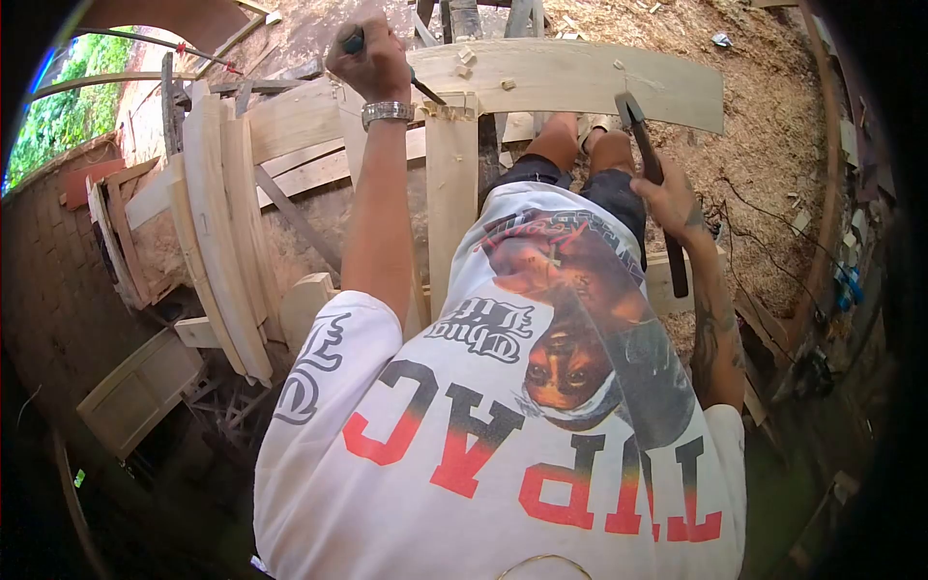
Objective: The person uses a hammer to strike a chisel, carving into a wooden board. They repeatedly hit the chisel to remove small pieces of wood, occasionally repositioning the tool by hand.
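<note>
My left hand, with a metal watch on its wrist, is wrapped round the dark handle of a chisel. The chisel slants down to the right, its tip at a notch near the top of an upright pale board. Small wood chips lie around the notch and on a wide curved plank that runs to the right. My right hand grips a hammer by its dark handle. The hammer's head is raised near the lower edge of the curved plank, apart from the chisel.
Several long pale boards lean together at the left. A wooden panel stands lower left. Shavings cover the ground at the right, with dark cables and a blue item near the far right edge.
</note>
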Available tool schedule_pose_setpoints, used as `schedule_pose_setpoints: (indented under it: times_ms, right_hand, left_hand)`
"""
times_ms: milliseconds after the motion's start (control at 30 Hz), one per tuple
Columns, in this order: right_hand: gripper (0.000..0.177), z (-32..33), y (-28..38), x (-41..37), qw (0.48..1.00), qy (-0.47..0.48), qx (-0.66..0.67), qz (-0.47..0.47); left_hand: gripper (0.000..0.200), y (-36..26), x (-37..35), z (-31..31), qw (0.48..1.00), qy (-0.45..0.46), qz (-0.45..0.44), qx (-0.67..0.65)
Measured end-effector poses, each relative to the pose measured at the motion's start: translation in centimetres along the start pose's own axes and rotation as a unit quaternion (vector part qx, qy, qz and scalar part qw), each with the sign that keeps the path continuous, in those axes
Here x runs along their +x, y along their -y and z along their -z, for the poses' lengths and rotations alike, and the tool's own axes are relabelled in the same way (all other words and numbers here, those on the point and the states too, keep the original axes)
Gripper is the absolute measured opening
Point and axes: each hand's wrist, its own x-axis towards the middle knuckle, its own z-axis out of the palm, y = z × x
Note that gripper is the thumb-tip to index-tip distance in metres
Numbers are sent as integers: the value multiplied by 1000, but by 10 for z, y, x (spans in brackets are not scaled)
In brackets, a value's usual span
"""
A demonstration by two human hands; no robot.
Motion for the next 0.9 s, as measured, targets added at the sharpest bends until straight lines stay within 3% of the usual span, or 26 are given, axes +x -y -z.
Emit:
schedule_pose_setpoints:
  times_ms: [100, 433, 600, 700, 733, 767, 800, 900]
  right_hand:
    - [27, 10, 45, 8, 994, -39, -23, 98]
    - [27, 25, 145, 29, 968, -43, -26, 248]
    - [20, 19, 158, 34, 956, -25, -58, 287]
    - [24, 17, 173, 41, 956, -29, -77, 281]
    - [27, 20, 185, 41, 958, -30, -81, 273]
    - [27, 28, 225, 26, 956, -74, -114, 261]
    - [29, 32, 253, 23, 962, -94, -59, 251]
    - [32, 58, 305, 19, 901, -177, 41, 395]
  left_hand:
    - [35, 0, -2, -1, 1000, 23, -1, -10]
    - [33, -11, 1, -2, 999, 52, 16, -1]
    - [31, 25, 7, 11, 997, 54, 27, -37]
    - [35, 17, 7, -3, 995, 86, -45, -13]
    - [35, 6, 3, -18, 994, 77, -60, 56]
    - [34, 9, 2, -17, 992, 103, 24, 71]
    - [33, 15, 5, -19, 989, 118, 0, 91]
    - [33, 15, 7, -32, 982, 136, -13, 134]
